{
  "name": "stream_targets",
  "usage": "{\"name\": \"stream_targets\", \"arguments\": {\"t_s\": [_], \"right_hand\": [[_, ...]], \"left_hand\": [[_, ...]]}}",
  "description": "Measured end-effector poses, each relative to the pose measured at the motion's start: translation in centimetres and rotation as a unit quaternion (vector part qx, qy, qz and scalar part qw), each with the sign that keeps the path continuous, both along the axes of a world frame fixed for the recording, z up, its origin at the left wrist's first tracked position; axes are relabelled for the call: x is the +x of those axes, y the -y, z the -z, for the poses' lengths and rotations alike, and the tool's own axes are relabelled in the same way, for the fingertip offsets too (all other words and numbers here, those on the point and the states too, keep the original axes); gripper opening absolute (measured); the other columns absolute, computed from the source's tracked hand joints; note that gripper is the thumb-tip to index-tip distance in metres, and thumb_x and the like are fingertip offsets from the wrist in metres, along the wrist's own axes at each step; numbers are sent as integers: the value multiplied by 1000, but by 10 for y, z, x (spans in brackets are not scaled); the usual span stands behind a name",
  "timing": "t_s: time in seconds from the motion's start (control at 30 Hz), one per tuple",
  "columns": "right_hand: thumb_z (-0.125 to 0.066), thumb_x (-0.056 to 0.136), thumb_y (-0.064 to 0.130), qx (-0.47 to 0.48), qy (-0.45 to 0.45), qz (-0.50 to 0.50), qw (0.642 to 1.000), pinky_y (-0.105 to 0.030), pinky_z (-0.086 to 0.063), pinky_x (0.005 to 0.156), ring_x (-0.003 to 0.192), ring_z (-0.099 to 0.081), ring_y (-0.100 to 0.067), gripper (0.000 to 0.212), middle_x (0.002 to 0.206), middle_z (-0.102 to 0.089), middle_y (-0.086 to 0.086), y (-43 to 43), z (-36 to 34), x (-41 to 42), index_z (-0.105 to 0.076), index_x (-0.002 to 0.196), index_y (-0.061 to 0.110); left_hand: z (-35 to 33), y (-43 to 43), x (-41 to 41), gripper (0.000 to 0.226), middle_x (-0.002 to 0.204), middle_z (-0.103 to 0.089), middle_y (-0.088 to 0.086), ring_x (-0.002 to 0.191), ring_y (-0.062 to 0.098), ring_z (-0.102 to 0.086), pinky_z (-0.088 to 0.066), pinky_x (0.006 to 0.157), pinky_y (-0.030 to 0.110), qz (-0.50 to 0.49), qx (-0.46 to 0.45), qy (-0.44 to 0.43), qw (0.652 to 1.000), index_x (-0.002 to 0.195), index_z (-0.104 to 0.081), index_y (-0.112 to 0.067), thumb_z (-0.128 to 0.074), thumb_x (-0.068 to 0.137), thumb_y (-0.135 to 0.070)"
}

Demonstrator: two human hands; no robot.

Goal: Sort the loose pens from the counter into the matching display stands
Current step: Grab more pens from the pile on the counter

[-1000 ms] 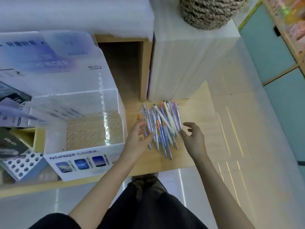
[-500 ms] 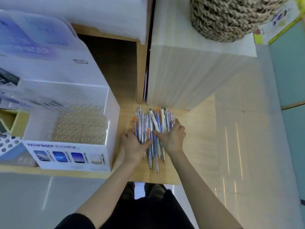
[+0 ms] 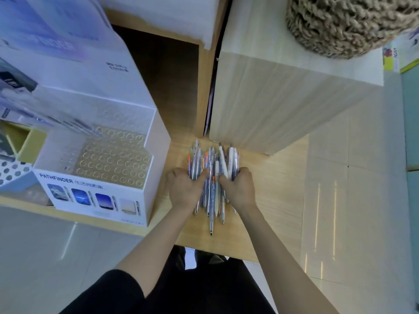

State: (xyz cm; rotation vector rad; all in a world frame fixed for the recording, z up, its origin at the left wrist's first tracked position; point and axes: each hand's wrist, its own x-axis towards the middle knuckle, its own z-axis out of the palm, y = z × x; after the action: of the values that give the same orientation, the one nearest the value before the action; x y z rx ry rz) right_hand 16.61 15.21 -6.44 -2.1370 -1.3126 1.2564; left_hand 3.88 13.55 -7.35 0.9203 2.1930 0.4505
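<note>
A bundle of several loose pens [image 3: 213,164], clear and white with orange and blue parts, lies on the wooden counter [image 3: 272,196], tips pointing toward me. My left hand [image 3: 184,189] grips the bundle's left side, fingers curled round the pens. My right hand [image 3: 238,189] grips the right side the same way. Left of them stands a white PATHFINDER display stand [image 3: 95,200], its clear tiers of round holes holding no pens.
A tall pale wooden block [image 3: 283,103] rises just behind the pens, with a woven basket [image 3: 347,23] on top. A second stand with hexagonal holes [image 3: 11,173] sits at the far left. The counter's front edge lies close below the pen tips.
A second ago both hands were open beside the spread pens. They closed in from each side, and the pens are now gathered into one tighter bundle.
</note>
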Motion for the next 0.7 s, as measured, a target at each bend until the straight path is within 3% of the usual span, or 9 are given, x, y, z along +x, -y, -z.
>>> {"name": "stream_targets", "arguments": {"t_s": [0.17, 0.23, 0.33, 0.4, 0.5, 0.6, 0.7], "right_hand": [[-66, 81, 18, -13, -32, 4, 999, -32, -42, 58, 75, -57, -26, 24, 88, -58, -8, 0, -1, 6, -49, 95, 9], [-67, 80, 16, -25, -30, -12, 999, -31, -43, 59, 73, -57, -22, 26, 88, -58, -5, -1, -2, 8, -48, 98, 11], [-66, 80, 12, -26, -53, -24, 998, -24, -41, 52, 65, -55, -10, 21, 79, -58, 3, -1, -2, 11, -54, 97, 14], [-65, 81, 11, -23, -76, -28, 996, -24, -43, 53, 61, -54, -9, 11, 71, -58, 5, -1, -3, 14, -58, 85, 20], [-62, 84, 10, -39, -114, -14, 993, -26, -42, 53, 55, -48, -13, 16, 63, -52, 3, 0, -4, 18, -56, 75, 22], [-62, 86, 11, -49, -123, -10, 991, -25, -41, 53, 56, -46, -12, 10, 65, -50, 3, 2, -4, 20, -55, 80, 17], [-59, 87, 10, -32, -131, -12, 991, -21, -40, 50, 57, -44, -13, 4, 66, -49, 0, 4, -3, 23, -56, 85, 9]], "left_hand": [[-4, -3, 7, 54, 112, -50, 15, 86, 22, -45, -29, 66, 28, 36, 8, -49, 998, 105, -57, 0, -59, 85, -51], [-5, -4, 6, 50, 111, -51, 19, 91, 27, -48, -29, 68, 30, 53, 9, -54, 997, 108, -56, 4, -58, 89, -42], [-7, -5, -1, 46, 99, -51, 16, 86, 28, -48, -24, 63, 30, 88, 12, -44, 995, 105, -53, 7, -54, 93, -37], [-8, -5, -7, 39, 78, -47, 5, 71, 24, -46, -22, 55, 34, 99, 5, -16, 995, 95, -53, 1, -52, 93, -38], [-5, -6, -16, 32, 59, -42, 2, 52, 18, -43, -27, 47, 28, 86, -13, 55, 995, 80, -50, -5, -55, 92, -35], [-3, -7, -22, 27, 51, -46, -2, 45, 11, -44, -33, 48, 22, 36, 12, 132, 991, 66, -54, -13, -61, 89, -22], [-3, -4, -26, 31, 53, -48, 0, 48, 13, -44, -33, 50, 23, -12, 32, 155, 987, 60, -51, -13, -64, 88, -18]]}}
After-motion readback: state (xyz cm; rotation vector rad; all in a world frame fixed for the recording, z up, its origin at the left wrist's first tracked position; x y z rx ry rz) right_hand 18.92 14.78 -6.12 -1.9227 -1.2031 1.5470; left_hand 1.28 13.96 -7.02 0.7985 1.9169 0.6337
